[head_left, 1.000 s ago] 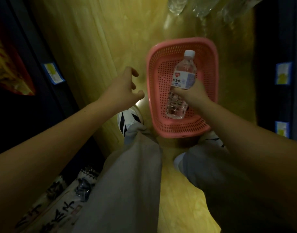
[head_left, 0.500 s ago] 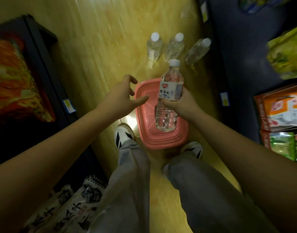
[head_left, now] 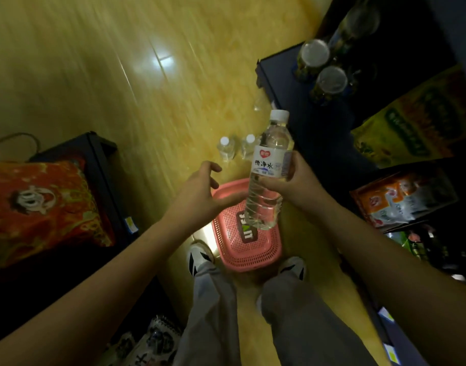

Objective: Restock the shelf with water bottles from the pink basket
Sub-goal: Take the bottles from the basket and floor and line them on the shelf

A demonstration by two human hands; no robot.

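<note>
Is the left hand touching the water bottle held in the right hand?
Apart. The head view shows the left hand open beside the water bottle, with pink basket visible between them; only the right hand grips it.

A clear plastic water bottle with a white cap and a white label bearing a red heart and blue-green characters stands out above a pink perforated plastic basket, which carries a dark sticker with white and green lettering. The glossy wooden floor shows yellow streaked grain. Two white shoes with black stripes meet light grey trousers. At left sits a red-and-orange patterned packet; at right, a yellow-and-green bag and an orange-and-white packet line dark shelving.
</note>
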